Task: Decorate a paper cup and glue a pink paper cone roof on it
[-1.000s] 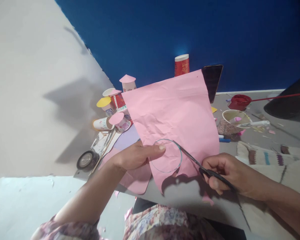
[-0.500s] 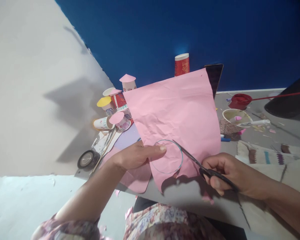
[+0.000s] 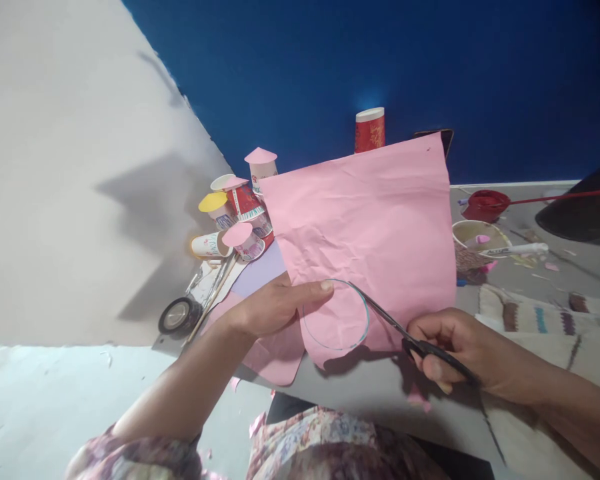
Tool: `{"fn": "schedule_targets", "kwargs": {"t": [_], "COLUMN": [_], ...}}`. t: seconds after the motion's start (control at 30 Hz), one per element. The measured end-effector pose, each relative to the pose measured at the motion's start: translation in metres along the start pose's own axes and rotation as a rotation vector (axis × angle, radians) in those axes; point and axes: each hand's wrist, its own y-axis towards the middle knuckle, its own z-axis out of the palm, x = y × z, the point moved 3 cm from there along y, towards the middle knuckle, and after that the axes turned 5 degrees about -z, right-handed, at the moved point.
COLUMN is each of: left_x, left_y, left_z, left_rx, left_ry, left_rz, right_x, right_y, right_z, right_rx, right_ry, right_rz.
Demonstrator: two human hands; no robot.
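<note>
A large wrinkled sheet of pink paper [image 3: 370, 220] is held up above the table, with a circle outlined in blue-green [image 3: 336, 315] near its lower left. My left hand [image 3: 275, 307] grips the sheet at its left side, thumb on top by the circle's upper edge and the other fingers hidden behind. In my right hand [image 3: 445, 347] are black-handled scissors [image 3: 387, 320]. Their blades lie almost closed along the circle's upper right, with the tips at the line. The sheet's lower edge curves irregularly beneath the circle.
Several decorated paper cups [image 3: 250, 243] with paper cone tops stand at the left. Near them lie a roll of black tape [image 3: 179, 316] and brushes [image 3: 215, 293]. A red cup [image 3: 370, 130] stands behind the sheet. On the right are a twine-wrapped cup [image 3: 473, 253] with a marker and patterned cloth [image 3: 540, 313].
The pink sheet has swung to the right at its top, and its lower edge has shifted. The scissors stay at the circle's upper right, blades slightly more closed. Both hands keep their holds.
</note>
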Motion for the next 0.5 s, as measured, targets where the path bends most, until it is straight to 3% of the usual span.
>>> {"fn": "schedule_targets", "kwargs": {"t": [0.5], "left_x": [-0.0040], "left_y": [0.0027], "left_z": [-0.0010], "left_rx": [-0.002], "left_ry": [-0.021], "left_rz": [0.000], "right_x": [-0.0013], "right_y": [-0.0008], "right_z": [0.0024], "right_rx": [-0.024], "right_ry": [0.008], "right_rz": [0.050]}}
